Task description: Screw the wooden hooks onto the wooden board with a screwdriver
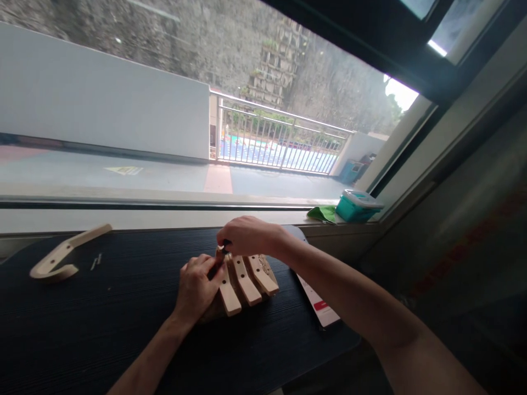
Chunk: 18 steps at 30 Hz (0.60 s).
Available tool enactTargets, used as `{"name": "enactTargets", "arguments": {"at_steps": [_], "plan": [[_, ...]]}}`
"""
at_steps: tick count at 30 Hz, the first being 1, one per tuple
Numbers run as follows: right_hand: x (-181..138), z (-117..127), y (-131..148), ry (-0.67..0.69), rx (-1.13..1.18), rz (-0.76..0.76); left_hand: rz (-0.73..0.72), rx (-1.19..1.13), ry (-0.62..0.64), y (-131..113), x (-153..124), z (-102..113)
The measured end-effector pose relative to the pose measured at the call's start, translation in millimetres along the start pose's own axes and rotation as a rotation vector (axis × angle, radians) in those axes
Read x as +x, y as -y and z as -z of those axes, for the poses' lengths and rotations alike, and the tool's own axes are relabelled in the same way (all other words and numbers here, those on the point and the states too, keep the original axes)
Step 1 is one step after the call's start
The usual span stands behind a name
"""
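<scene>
A wooden rack (245,282) with three pale wooden hooks lies on the dark table (102,323) in front of me. My left hand (197,288) rests on its left side, fingers curled against the leftmost hook. My right hand (247,236) is closed above the rack's far end, pinching a small dark tool or screw that I cannot make out clearly. A separate loose wooden hook (61,255) lies at the table's far left, with two small screws (96,261) beside it.
A white and red leaflet (319,302) lies right of the rack near the table's edge. On the windowsill stand a teal lidded box (357,207) and a green cloth (325,213). A large window runs behind the table.
</scene>
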State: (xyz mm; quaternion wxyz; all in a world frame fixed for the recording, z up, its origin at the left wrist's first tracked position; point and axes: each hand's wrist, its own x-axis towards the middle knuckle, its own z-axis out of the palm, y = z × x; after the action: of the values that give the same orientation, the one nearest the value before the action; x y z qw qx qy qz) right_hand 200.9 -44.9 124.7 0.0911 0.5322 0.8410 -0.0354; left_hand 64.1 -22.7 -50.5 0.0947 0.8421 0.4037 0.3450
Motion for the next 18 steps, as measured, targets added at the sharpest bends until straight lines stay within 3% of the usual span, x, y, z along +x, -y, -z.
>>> {"name": "enactTargets", "arguments": {"at_steps": [10,18], "plan": [[4,-8,-6,-0.024,0.050,0.007,0.021,-0.005,0.032,0,0,1],[4,3,8,0.035,-0.059,0.007,0.055,-0.023,0.041,-3,0,4]]}}
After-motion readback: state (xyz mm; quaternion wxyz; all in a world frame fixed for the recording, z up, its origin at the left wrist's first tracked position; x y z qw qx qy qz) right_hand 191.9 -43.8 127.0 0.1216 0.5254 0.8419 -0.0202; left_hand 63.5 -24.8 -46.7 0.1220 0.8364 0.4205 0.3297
